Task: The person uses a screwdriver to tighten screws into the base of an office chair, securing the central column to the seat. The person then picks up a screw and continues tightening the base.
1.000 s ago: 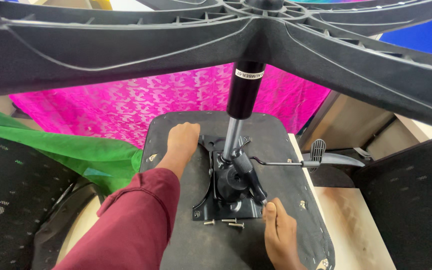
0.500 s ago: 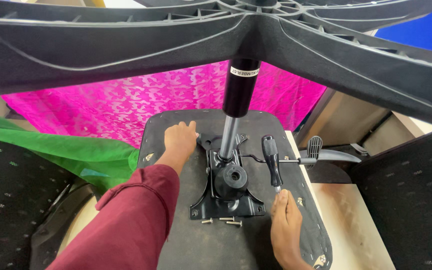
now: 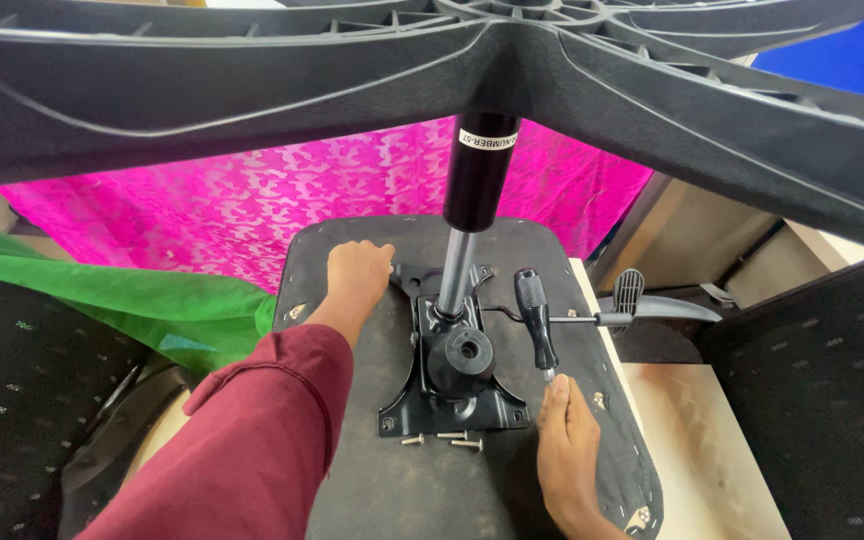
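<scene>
Seat (image 3: 372, 480) lies upside down in the middle, black plate (image 3: 457, 400) on it. Left hand (image 3: 354, 275) presses flat, fingers loosely curled, holding nothing. Right hand (image 3: 564, 425) pinches the screwdriver (image 3: 535, 318) tip. Loose screws (image 3: 442, 437) lie near; better keep the driver straight.
</scene>
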